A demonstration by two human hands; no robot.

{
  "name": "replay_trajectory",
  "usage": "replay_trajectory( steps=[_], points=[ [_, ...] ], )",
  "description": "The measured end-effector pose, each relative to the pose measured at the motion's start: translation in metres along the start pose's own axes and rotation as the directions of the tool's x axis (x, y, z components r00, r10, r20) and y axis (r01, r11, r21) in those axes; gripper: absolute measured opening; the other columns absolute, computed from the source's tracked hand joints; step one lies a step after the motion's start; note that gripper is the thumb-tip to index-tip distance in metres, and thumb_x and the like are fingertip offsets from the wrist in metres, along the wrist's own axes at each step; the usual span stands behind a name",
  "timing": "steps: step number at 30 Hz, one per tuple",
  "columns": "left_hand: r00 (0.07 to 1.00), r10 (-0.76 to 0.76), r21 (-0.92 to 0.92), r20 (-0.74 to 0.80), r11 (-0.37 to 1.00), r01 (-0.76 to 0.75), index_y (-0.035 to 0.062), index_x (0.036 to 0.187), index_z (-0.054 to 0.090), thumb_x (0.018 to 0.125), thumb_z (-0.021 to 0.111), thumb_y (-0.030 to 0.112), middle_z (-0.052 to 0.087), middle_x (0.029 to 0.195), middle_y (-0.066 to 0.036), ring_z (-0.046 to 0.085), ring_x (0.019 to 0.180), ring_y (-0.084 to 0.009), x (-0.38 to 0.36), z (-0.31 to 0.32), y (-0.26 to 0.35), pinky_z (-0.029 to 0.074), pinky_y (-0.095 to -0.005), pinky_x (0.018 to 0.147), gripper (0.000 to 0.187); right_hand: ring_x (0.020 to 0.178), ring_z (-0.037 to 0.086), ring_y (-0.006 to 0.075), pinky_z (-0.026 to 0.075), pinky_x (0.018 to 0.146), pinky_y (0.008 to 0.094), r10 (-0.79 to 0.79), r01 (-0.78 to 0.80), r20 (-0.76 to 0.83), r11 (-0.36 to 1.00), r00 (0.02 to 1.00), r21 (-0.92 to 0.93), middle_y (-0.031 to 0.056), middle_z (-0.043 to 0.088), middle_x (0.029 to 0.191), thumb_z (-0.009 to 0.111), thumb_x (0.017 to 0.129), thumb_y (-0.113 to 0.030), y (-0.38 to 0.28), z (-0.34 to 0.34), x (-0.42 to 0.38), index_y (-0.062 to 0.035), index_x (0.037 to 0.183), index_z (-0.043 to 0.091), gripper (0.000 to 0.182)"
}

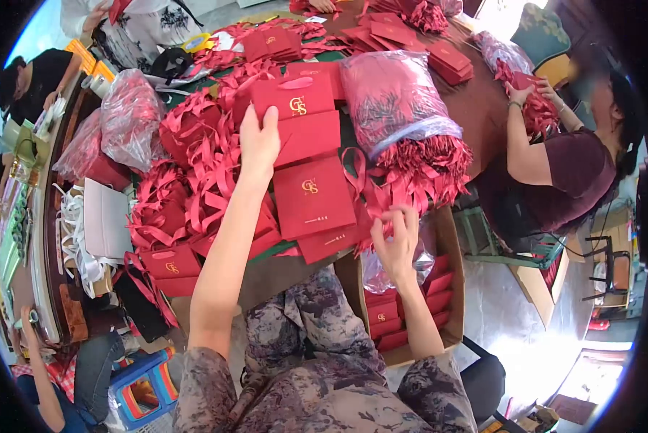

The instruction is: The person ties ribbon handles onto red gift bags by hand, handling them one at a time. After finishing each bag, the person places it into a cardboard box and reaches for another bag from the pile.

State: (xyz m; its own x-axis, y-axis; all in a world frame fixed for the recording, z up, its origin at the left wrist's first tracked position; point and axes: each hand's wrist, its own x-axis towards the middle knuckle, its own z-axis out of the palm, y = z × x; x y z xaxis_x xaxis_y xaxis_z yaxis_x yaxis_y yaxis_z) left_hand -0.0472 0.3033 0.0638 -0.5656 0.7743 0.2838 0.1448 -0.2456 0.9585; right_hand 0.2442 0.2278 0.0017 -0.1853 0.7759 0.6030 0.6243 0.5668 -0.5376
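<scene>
Though askew, red bag (281, 95) top-forward.

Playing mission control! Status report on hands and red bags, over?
Left hand on red bag; right hand by red ribbons; grips unclear. Red bags overlapping. Plastic-wrapped bundle close on their right.

We are wearing a loose, short-sleeved top (313, 393) in muted beige and grey, with dark purplish blotches spreading across the cloth. Its left sleeve (207, 393) and right sleeve (437, 390) are carrying the same print. Below, we are wearing similarly patterned trousers (313, 310), creasing softly. Our left hand (259, 142) and right hand (396, 242) are showing bare, with slender fingers.
</scene>
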Motion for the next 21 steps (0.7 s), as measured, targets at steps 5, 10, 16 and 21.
replay_trajectory(
  steps=[5,10,16,21],
  points=[
    [0.992,-0.117,0.503,-0.045,0.856,0.124,-0.0018,0.132,0.053,0.096,0.065,0.025,0.064,0.120,-0.023,0.063,0.108,-0.0374,0.014,0.011,-0.031,0.048,-0.0433,0.095,0.047,0.086,0.060,0.0332,0.049,0.076,0.0420,0.013,-0.019,0.036,0.989,0.999,0.148,0.0153,0.064,0.092,0.073,0.079,0.000,-0.023,-0.022,-0.019,-0.0020,0.091,0.060,0.018],
    [0.878,0.469,0.776,-0.094,0.587,-0.231,0.0014,0.139,0.043,0.084,0.075,0.020,0.040,0.142,-0.031,0.043,0.127,-0.0470,-0.007,0.016,-0.023,0.037,-0.0527,0.104,0.066,0.070,0.062,0.0218,0.050,0.066,0.0332,0.134,-0.150,0.098,0.972,0.986,0.180,0.0117,0.065,0.081,0.073,0.086,-0.004,-0.046,-0.034,-0.042,-0.0009,0.097,0.064,0.014],
    [0.633,-0.439,0.459,0.637,0.876,0.147,-0.0023,0.084,0.071,0.105,0.046,0.047,0.071,0.072,-0.012,0.068,0.066,-0.0207,-0.127,-0.002,0.061,0.054,-0.0348,0.065,0.059,0.063,0.060,0.0110,0.047,0.057,0.0253,0.098,-0.135,0.119,0.923,0.988,0.361,0.0082,0.066,0.081,0.071,0.088,0.001,-0.077,-0.032,-0.046,-0.0005,0.097,0.064,0.012],
    [0.367,-0.624,0.265,0.691,0.690,0.674,-0.0040,0.106,0.069,0.105,0.045,0.052,0.072,0.088,-0.010,0.065,0.068,-0.0174,-0.180,-0.010,0.020,0.053,-0.0314,0.064,0.061,0.068,0.065,0.0268,0.052,0.059,0.0361,-0.099,-0.046,0.297,0.893,0.950,0.447,0.0113,0.065,0.083,0.073,0.085,-0.002,-0.098,-0.029,-0.061,-0.0058,0.097,0.065,0.015]
  ],
)
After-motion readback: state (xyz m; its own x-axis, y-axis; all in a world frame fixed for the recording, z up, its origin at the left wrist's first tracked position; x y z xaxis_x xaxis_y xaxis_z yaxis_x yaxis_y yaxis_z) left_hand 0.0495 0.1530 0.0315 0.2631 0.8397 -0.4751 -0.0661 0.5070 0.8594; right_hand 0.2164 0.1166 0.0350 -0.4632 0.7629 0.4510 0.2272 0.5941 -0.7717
